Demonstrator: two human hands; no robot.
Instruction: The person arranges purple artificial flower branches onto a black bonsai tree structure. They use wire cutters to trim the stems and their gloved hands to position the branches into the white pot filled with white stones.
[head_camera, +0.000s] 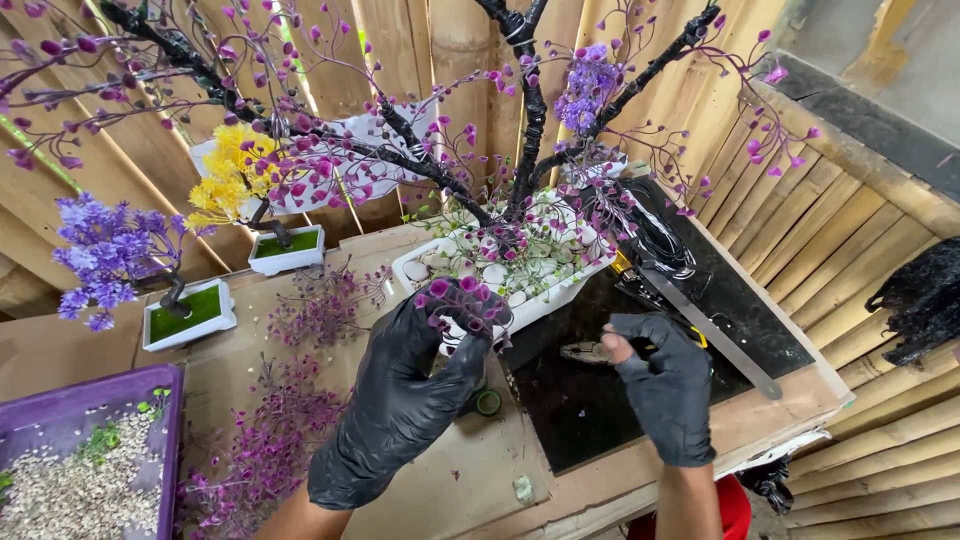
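Observation:
My left hand (415, 385), in a black glove, holds a small sprig of magenta beads (462, 298) close to the front edge of a white planter (560, 295). The planter is filled with white pebbles and bears a black-wrapped wire tree (525, 120) with purple bead blossoms. My right hand (660, 385), also in a black glove with one fingertip bare, rests on the dark mat (600, 400) with its fingers curled beside a pair of pliers (585, 352). I cannot tell whether it grips them.
Two small white pots hold a yellow tree (240, 180) and a violet tree (105, 255) at the left. Loose magenta bead sprigs (290, 420) lie on the wooden table. A purple tray of gravel (70, 470) sits at bottom left. A metal ruler (715, 335) and coiled black wire (655, 235) lie at right.

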